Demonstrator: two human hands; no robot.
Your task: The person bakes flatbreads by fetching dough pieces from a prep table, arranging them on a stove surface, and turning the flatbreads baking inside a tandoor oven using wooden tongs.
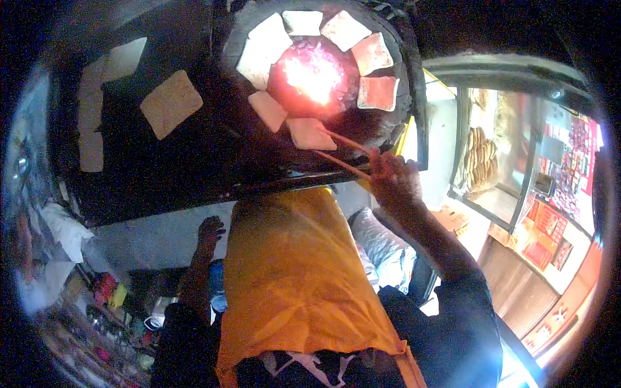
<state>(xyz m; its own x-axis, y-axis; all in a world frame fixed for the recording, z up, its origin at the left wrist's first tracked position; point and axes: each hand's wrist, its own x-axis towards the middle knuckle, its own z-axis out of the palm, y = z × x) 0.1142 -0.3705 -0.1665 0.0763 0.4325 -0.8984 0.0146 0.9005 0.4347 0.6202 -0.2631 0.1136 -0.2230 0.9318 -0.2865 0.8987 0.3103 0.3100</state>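
My right hand (394,178) is closed around a pair of tongs (346,166) with two long, thin arms. Their tips reach to a pale square flatbread (310,134) on the near rim of the round oven (385,126), one arm at each side of its right end. Several more flatbreads (378,92) lie in a ring around the glowing fire (312,72) in the middle. My left hand (210,230) hangs low, left of my orange apron (284,258), dark and with loosely bent fingers. Nothing shows in it.
On the dark worktop (149,174) to the left lie a single flatbread (171,103) and a row of others (90,107). A glass case (498,155) holding stacked bread stands at the right. Plastic-wrapped bags (385,249) sit below the counter edge, right of the apron.
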